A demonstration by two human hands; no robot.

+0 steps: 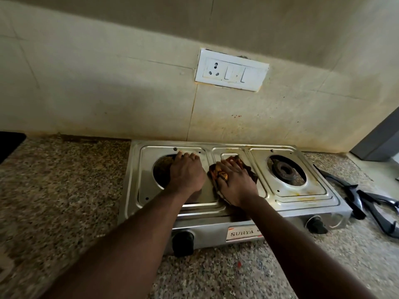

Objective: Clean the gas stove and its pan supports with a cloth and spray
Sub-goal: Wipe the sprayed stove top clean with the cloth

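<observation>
The steel stove [287,203] sat on a speckled counter [64,190] against a tiled wall [108,93]; the left hand [185,171] lay flat and unclenched on the left plate, fingers spread, part over the left burner hole; the right hand [235,180] pressed flat on a dark cloth [251,171] at the stove's middle, not clenched around it; two black supports [371,203] lay on the counter right of the stove, off the burners; the right burner [285,169] stood bare
</observation>
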